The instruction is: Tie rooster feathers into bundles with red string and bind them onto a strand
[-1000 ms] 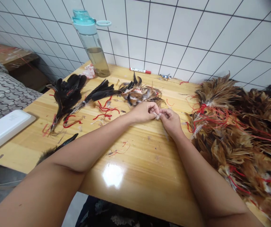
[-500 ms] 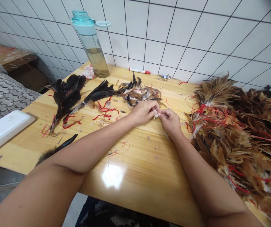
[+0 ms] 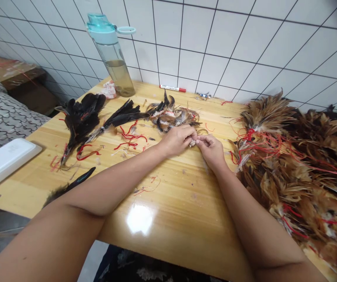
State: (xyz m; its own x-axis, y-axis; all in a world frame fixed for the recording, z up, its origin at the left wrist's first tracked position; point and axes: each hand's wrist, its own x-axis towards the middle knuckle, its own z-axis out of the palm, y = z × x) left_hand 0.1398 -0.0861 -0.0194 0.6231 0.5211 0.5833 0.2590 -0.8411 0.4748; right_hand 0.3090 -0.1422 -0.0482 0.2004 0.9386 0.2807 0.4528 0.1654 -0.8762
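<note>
Near the middle of the wooden table [image 3: 162,219], both hands meet with their fingertips pressed together around a small feather tuft [image 3: 192,143]. The left hand [image 3: 178,140] is curled, thumb and forefingers pinching the pale quill end of the tuft. The right hand [image 3: 213,150] pinches the same tuft from the other side, knuckles up, and a thin quill shows under its wrist. The tuft sits just above the tabletop, between the two hands; how many feathers it holds is too small to tell

Just behind the hands lies a mixed heap of brown and black feathers [image 3: 171,113]. To the right, close to the right forearm, a large pile of brown feathers [image 3: 297,164] bound with red thread covers that end of the table. Loose red threads [image 3: 130,137] lie left of the left hand, and beyond them two bunches of black feathers [image 3: 81,115]. A single black feather [image 3: 76,183] lies near the left elbow. A water bottle [image 3: 112,55] with a teal lid stands at the tiled wall, and a red marker [image 3: 172,88] lies at the wall's foot. A white tray [image 3: 5,160] overlaps the table's left edge
</note>
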